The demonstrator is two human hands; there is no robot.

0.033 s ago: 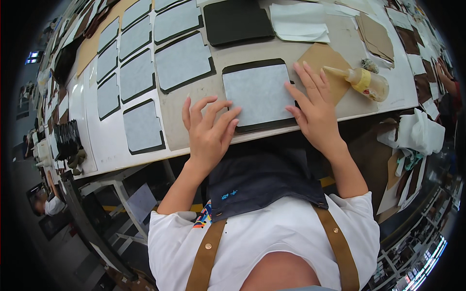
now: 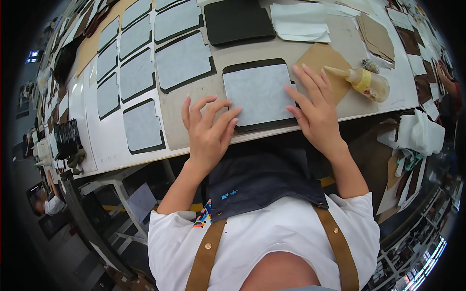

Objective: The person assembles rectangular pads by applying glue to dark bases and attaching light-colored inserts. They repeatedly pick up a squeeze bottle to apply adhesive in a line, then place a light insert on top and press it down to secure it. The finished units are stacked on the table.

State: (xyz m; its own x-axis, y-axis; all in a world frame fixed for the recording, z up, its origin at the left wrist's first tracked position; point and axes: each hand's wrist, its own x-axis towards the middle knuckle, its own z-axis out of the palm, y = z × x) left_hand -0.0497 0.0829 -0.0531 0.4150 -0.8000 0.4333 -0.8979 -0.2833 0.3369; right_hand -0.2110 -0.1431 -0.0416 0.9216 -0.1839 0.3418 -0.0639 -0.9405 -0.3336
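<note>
Resting left hand (image 2: pixel 206 130) and right hand (image 2: pixel 318 111), spread, on a grey-faced panel (image 2: pixel 258 94), probably light, kinda bendy, best grabbed edgewise.

A white shirt (image 2: pixel 272 228) is worn under a navy apron (image 2: pixel 272 182), marked with small blue characters (image 2: pixel 229 194) and fitted with brown straps (image 2: pixel 344 257) bearing round metallic studs (image 2: pixel 208 246).

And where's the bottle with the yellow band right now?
In the head view, the bottle is on the right side of the table, just right of the person's right hand, its spout over the tan sheet.
</note>
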